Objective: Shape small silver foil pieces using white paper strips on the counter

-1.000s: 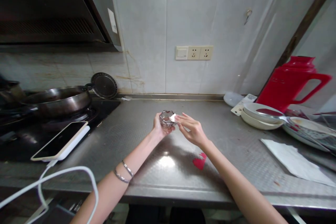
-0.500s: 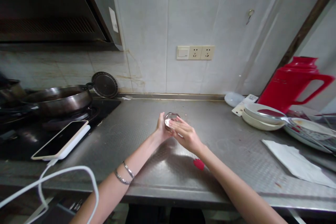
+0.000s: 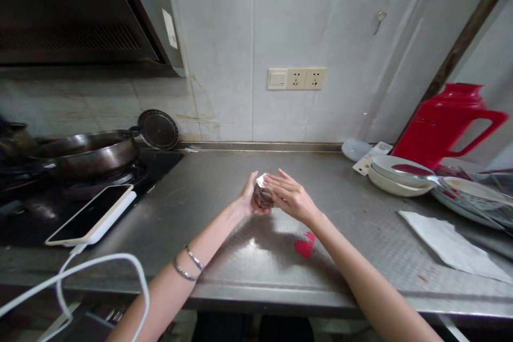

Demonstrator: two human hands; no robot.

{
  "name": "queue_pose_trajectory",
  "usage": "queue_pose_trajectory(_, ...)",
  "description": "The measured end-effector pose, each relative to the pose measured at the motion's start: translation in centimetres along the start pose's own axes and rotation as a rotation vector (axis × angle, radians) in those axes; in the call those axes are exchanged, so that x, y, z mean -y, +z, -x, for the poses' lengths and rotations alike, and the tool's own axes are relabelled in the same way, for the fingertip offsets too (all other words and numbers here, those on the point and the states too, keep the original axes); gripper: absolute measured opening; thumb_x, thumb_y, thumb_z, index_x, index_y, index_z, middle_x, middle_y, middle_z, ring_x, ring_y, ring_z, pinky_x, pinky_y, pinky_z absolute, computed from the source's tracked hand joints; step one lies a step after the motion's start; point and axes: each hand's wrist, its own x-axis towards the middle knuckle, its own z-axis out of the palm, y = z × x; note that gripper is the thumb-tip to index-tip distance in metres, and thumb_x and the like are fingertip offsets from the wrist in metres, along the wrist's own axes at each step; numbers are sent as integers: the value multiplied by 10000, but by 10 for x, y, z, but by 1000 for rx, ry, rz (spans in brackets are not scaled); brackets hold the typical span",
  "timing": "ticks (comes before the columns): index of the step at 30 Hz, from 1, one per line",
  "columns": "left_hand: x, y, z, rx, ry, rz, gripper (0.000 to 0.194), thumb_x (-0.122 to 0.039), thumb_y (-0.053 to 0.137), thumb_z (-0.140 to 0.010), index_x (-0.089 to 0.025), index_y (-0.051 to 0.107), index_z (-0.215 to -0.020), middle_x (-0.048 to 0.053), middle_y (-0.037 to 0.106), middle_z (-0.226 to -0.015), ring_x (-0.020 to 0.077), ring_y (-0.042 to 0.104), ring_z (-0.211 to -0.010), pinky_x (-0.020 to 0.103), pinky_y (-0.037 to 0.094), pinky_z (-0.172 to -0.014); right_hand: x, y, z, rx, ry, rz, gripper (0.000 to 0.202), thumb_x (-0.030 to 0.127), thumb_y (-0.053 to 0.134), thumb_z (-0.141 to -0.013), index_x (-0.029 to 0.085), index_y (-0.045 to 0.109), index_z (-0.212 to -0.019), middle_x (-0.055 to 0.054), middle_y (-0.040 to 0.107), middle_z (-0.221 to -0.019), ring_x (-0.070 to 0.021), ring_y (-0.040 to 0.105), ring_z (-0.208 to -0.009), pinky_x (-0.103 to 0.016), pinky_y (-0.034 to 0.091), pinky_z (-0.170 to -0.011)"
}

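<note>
Above the middle of the steel counter, my left hand [image 3: 247, 195] is wrapped round a small, shiny brownish object, perhaps a glass jar [image 3: 263, 197]. Its exact kind is hard to make out. My right hand [image 3: 292, 195] lies over its upper right side, fingers long and close together. At those fingertips is a small white piece, apparently paper [image 3: 261, 180], pressed against the object's top. A red heart-shaped piece [image 3: 305, 245] with a jagged upper edge lies on the counter below my right wrist.
On the left, a phone [image 3: 90, 214] with a white cable rests by the hob, which carries a steel pan [image 3: 92, 155]. On the right are a red thermos jug [image 3: 438, 128], stacked bowls [image 3: 401, 181] and a white paper sheet [image 3: 452, 246]. Behind is a tiled wall with sockets [image 3: 296, 79].
The object has tilted or turned in my left hand, and the white piece now sits at its top. My right hand has moved slightly up and right. More of the red piece shows.
</note>
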Motion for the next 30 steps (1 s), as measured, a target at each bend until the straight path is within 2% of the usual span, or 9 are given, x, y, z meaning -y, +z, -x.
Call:
queue_pose_trajectory(4,-2,2,4,20,49,-163,706,-674,141,-818,-119,568,-735,149,640,-560,197,515,-302,214,197,-247,-8,-4,2,7,35,1,318,131,467,-887,171,573,-1184,-107,661,-1142,-204,586,-1124,-483,400,-1047)
queue_pose_trajectory(7,-3,1,5,70,80,-160,710,-653,121,-828,-114,577,-757,185,668,-643,195,527,-313,206,191,-253,-10,-7,2,4,101,-37,301,124,455,-895,178,589,-1158,-97,683,-1096,-191,624,-1066,-467,422,-1035)
queue_pose_trajectory(11,-2,-2,1,59,97,-111,715,-664,145,-818,-107,590,-760,201,668,-659,205,532,-323,210,193,-258,-9,-9,0,14,143,-80,296,127,443,-902,183,594,-1150,-98,680,-1102,-185,634,-1046,-458,439,-1024)
queue_pose_trajectory(14,-2,-3,0,23,125,-46,698,-659,169,-818,-110,596,-753,186,661,-636,203,532,-334,206,193,-260,-7,-8,-1,6,153,-94,279,130,442,-902,190,612,-1115,-95,681,-1101,-187,632,-1051,-459,447,-1018)
queue_pose_trajectory(18,-1,-2,1,-57,178,44,654,-642,207,-824,-119,585,-716,114,599,-519,175,497,-319,190,178,-267,-7,-5,-1,-14,154,-108,263,136,454,-895,174,623,-1092,-103,687,-1084,-196,629,-1057,-447,458,-1012)
queue_pose_trajectory(21,-1,1,1,-102,201,118,622,-640,233,-822,-131,576,-715,80,582,-511,157,464,-301,194,181,-269,-5,-3,-1,-11,148,-114,252,133,457,-891,163,632,-1069,-103,695,-1059,-200,630,-1056,-438,466,-1006)
queue_pose_trajectory(26,0,3,0,-186,269,227,573,-607,296,-826,-121,589,-743,80,582,-512,167,498,-360,241,329,-329,0,-2,-2,-12,136,-97,252,116,457,-881,173,634,-1051,-82,714,-995,-188,655,-1001,-431,481,-988)
queue_pose_trajectory(30,0,1,-1,-199,322,307,587,-592,287,-835,-104,603,-749,90,588,-518,171,510,-386,254,354,-356,6,3,-1,-50,143,-62,241,113,470,-876,171,632,-1046,-90,712,-1000,-181,665,-971,-433,465,-1003)
